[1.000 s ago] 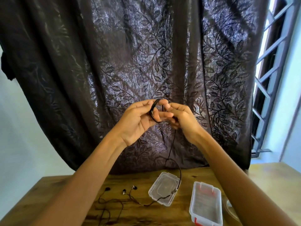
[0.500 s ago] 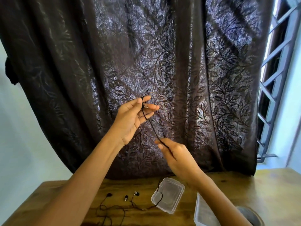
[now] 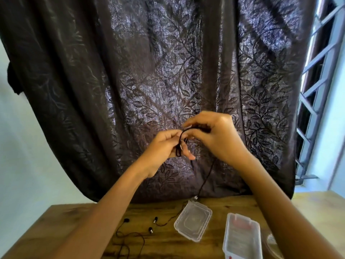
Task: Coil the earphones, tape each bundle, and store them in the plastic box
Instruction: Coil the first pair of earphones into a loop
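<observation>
**Two Hands Wind a Black Cord**

The thin black earphone cord (image 3: pixel 180 144) is up in the air, looped around the fingers of the left hand (image 3: pixel 164 146), which grips it. The right hand (image 3: pixel 218 135) is right next to it and pinches the top of the loop. The rest of the cord hangs down to the brown wooden table (image 3: pixel 74 221), where small black earbuds (image 3: pixel 155 219) lie. Near them sit a flat clear plastic lid (image 3: pixel 193 220) and a clear plastic box (image 3: pixel 242 240). A dark leafy curtain (image 3: pixel 149 71) hangs behind.

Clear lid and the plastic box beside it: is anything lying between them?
Nothing does. The head view shows only a bare strip of wooden table between the clear lid and the plastic box.
</observation>
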A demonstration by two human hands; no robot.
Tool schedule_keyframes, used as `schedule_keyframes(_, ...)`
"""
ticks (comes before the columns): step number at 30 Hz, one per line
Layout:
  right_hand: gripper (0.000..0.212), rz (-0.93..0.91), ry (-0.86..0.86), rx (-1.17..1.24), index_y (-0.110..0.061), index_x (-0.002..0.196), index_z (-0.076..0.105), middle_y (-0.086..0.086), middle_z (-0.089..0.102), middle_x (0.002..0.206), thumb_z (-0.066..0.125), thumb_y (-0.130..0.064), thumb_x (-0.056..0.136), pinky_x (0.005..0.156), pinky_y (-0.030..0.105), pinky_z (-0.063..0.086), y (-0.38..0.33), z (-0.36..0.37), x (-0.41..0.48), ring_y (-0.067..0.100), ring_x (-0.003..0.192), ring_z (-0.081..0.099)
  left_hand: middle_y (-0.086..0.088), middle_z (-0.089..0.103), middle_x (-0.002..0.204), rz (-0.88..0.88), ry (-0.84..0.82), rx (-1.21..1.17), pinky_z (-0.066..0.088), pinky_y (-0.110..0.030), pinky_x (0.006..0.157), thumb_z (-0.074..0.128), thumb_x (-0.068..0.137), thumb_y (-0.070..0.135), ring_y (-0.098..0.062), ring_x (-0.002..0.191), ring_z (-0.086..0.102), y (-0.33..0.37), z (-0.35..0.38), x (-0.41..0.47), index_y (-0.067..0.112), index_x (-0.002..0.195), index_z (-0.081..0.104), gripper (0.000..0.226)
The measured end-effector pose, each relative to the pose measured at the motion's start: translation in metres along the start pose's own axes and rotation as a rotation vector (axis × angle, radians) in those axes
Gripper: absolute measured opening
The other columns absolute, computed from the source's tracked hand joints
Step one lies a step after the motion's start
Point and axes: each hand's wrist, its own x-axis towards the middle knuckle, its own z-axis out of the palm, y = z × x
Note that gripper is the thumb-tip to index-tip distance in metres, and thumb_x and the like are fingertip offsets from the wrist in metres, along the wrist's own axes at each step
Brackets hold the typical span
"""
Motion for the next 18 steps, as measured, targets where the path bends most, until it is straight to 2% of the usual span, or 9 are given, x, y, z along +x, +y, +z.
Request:
schedule_keyframes(2,0.012,0.069,-0.017,0.067,-0.014,0.085,0.074,-0.003,0.069,0.079,0.076,-0.016,0.073,0.072,0.02,0.048,0.003,-0.006,0.01,0.009,0.076,0.062,0.001,0.055,0.049,-0.014,-0.007,-0.059,0.054,-0.038,0.084,0.03,0.099,0.009,-0.016,0.049,0.061,0.004,-0.001,-0.003,0.002,0.103,0.06,0.031)
schedule_keyframes(4,0.01,0.141,-0.039,0.142,-0.013,0.083,0.074,-0.006,0.068,0.075,0.075,-0.017,0.074,0.068,0.024,0.049,0.008,-0.007,0.016,0.013,0.071,0.062,0.003,0.047,0.047,-0.008,-0.032,-0.099,0.055,-0.037,0.082,0.03,0.099,0.012,-0.013,0.042,0.051,0.008,-0.001,-0.005,-0.003,0.107,0.058,0.033)
schedule_keyframes(5,0.008,0.17,-0.045,0.197,-0.013,0.083,0.073,-0.007,0.069,0.072,0.074,-0.016,0.075,0.062,0.026,0.049,0.011,-0.006,0.017,0.014,0.065,0.062,0.003,0.043,0.046,-0.001,-0.042,-0.117,0.057,-0.036,0.079,0.03,0.099,0.013,-0.011,0.04,0.046,0.011,-0.001,-0.005,-0.003,0.106,0.059,0.034)
schedule_keyframes(7,0.006,0.221,-0.031,0.345,-0.009,0.084,0.072,-0.012,0.065,0.06,0.07,-0.011,0.079,0.047,0.018,0.041,0.016,-0.002,0.015,0.007,0.048,0.054,0.005,0.038,0.045,0.018,-0.051,-0.158,0.057,-0.03,0.068,0.03,0.099,0.014,-0.009,0.037,0.039,0.017,-0.001,-0.006,0.0,0.1,0.061,0.035)
schedule_keyframes(10,0.006,0.332,0.043,0.528,-0.01,0.082,0.068,-0.011,0.058,0.049,0.063,-0.008,0.084,0.039,0.012,0.033,0.021,0.007,0.007,0.001,0.039,0.041,0.006,0.035,0.045,0.044,-0.054,-0.236,0.054,-0.025,0.061,0.03,0.098,0.016,-0.006,0.037,0.034,0.022,-0.002,-0.007,0.002,0.097,0.062,0.035)
schedule_keyframes(13,0.011,0.437,0.097,0.583,-0.018,0.08,0.065,-0.008,0.059,0.051,0.06,-0.011,0.087,0.036,0.014,0.033,0.024,0.018,-0.006,0.001,0.038,0.04,0.007,0.035,0.046,0.071,-0.033,-0.27,0.053,-0.023,0.06,0.03,0.099,0.017,-0.004,0.037,0.032,0.026,-0.004,-0.007,0.002,0.1,0.062,0.035)
schedule_keyframes(18,0.019,0.529,0.026,0.653,-0.017,0.084,0.065,-0.007,0.053,0.047,0.049,-0.015,0.094,0.037,0.013,0.03,0.022,0.04,-0.027,0.002,0.037,0.037,0.008,0.038,0.049,0.104,0.019,-0.348,0.054,-0.021,0.064,0.031,0.1,0.02,-0.003,0.039,0.034,0.027,-0.005,-0.004,0.003,0.107,0.06,0.035)
